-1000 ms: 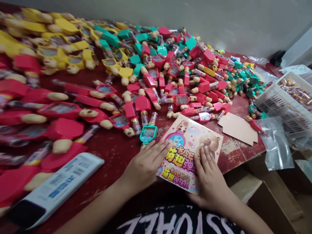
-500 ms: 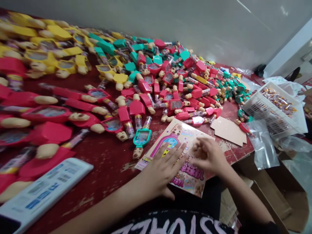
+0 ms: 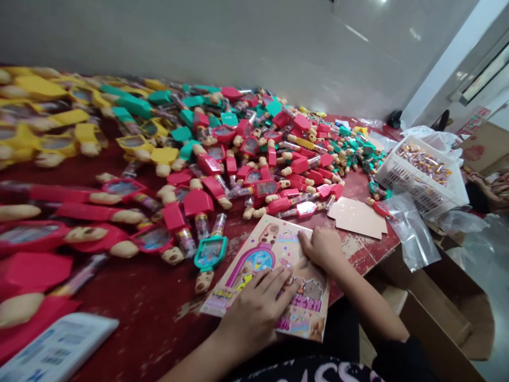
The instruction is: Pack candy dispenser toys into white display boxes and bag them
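The person's left hand [image 3: 256, 313] is lying open, fingers spread, on a printed card [image 3: 258, 249], while the right hand [image 3: 321, 246] is resting on its upper edge, fingers loosely bent. The card is lying on the worn red desk [image 3: 131, 302], just beside a teal toy [image 3: 210, 253].
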A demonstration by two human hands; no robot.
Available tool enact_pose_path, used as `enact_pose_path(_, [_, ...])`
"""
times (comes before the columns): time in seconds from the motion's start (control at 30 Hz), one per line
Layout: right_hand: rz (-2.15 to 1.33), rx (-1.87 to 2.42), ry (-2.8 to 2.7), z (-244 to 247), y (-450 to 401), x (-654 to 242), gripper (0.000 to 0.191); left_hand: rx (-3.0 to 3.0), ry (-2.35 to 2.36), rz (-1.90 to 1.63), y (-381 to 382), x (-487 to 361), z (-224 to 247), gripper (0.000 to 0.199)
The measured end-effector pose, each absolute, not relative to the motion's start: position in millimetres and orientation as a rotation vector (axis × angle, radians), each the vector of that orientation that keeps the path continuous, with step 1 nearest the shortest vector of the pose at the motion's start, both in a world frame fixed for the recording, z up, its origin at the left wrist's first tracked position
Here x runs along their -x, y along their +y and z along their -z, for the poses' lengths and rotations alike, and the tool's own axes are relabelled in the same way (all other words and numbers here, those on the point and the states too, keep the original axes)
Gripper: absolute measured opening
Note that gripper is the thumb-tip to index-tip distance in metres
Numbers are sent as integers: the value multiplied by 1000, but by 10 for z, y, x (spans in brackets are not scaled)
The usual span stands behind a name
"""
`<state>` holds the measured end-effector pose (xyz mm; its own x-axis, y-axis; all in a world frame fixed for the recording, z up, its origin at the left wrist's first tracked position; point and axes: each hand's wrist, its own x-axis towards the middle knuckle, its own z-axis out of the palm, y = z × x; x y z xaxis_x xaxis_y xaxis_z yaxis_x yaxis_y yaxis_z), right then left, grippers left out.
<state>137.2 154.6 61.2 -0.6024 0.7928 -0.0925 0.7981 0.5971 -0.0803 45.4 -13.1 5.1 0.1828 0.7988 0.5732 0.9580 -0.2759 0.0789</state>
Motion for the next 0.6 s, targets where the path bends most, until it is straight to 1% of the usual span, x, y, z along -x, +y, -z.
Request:
enact_pose_path(0.1, [86,-1370,2931,-947,1371,-1539,51,2069,-1611,924,-102,-490,86,34])
enact_pose_path(0.17, [0,-1267,3184,-1119,1160,-1656,53,2017,-1508,1008,-14,-412,285,35])
enact_pose_path(0.23, [-86,-1083,3408,-1171,928,-1742,60,2036,-1421,975,101,-247,493,37])
enact_pose_path(0.27, [-137,-1012,3466,-1154,830,-1774,62,2110,-1420,883,152,-151,569,49])
enact_pose_path(0.33, [-210,-931,3515,-1078,720,-1839,64,2237,-1437,837,216,14,608,87])
enact_pose_path(0.37, [-163,-859,3549,-1039,720,-1883,64,2267,-1463,885,226,58,560,100])
enact_pose_path(0.4, [-12,-756,3591,-1007,761,-1941,63,2263,-1478,988,222,64,470,105])
enact_pose_path(0.43, [225,-655,3633,-982,843,-2015,60,2228,-1488,1100,212,29,345,101])
enact_pose_path(0.47, [498,-622,3666,-958,964,-2105,55,2177,-1481,1185,201,-47,199,94])
enact_pose_path(0.5, [777,-701,3689,-927,1118,-2208,51,2127,-1428,1247,196,-157,43,88])
enact_pose_path(0.53, [1010,-966,3691,-880,1298,-2323,49,2062,-1389,1261,205,-289,-107,82])
enact_pose_path(0.57, [1089,-1456,3665,-813,1495,-2448,47,1989,-1370,1238,229,-429,-240,80])
enact_pose_path(0.6, [1136,-2006,3559,-727,1699,-2579,49,1949,-1359,1199,268,-560,-346,82])
